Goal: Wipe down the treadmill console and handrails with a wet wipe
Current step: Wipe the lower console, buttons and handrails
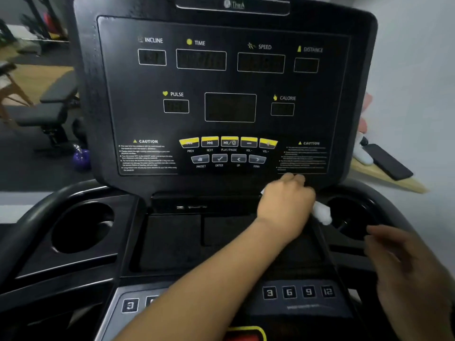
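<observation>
The black treadmill console (229, 77) fills the view, with dark displays and yellow buttons (229, 142). My left hand (286, 205) reaches across from the lower left and grips a white wet wipe (322, 214), pressing it against the console's bottom edge just under the right CAUTION label (309, 143). The wipe sticks out to the right of the hand. My right hand (403, 264) is blurred at the lower right, near the right cup holder (349, 217), with loose fingers that hold nothing. The left handrail (29, 222) curves along the left side.
A left cup holder (81, 227) and a flat tray (197, 237) lie below the console. Speed keys (299, 291) sit near the bottom. A weight bench (49, 107) and purple kettlebell (81, 158) stand on the floor at left. A dark phone (386, 161) lies on a wooden ledge at right.
</observation>
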The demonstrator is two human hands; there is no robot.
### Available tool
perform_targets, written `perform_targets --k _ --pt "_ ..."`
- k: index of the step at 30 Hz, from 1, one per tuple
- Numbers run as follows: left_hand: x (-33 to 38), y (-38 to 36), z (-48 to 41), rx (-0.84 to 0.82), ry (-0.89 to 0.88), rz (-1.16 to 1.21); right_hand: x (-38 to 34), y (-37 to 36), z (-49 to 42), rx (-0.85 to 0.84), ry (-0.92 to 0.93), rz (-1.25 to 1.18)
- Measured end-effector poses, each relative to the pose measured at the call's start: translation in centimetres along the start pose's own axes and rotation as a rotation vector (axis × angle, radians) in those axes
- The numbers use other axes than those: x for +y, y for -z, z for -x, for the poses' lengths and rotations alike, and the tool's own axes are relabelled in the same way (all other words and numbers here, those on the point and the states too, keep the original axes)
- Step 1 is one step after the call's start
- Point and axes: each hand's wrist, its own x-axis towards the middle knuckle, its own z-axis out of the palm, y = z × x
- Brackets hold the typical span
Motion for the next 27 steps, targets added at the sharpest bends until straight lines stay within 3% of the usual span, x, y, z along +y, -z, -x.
perform_targets --k 4,9,16,18,21,23,27 --pt "-4.0 1.2 2.7 0.090 0.061 -0.050 -1.0 -1.1 0.0 -0.076 0.023 0.007" --pt "-11.8 3.7 9.0 0.108 0.197 -0.153 -3.5 -5.3 0.9 -0.285 0.065 -0.020" --pt "-17.8 8.0 14.3 -0.056 0.516 -0.125 -6.5 -11.4 3.4 -0.626 0.209 -0.094" --pt "-17.8 9.0 16.1 0.000 0.678 0.159 -7.5 -12.7 4.0 -0.724 0.211 -0.098" --pt "-16.0 10.7 18.3 0.136 0.864 1.017 -9.0 -14.6 4.5 -0.856 0.185 -0.074" --pt "-14.5 11.2 19.3 0.144 0.938 1.440 -10.3 -15.9 4.4 -0.923 0.097 -0.142" --pt "-13.0 10.6 20.4 0.059 0.879 1.709 -13.1 -18.0 4.4 -1.140 -0.196 -0.371"
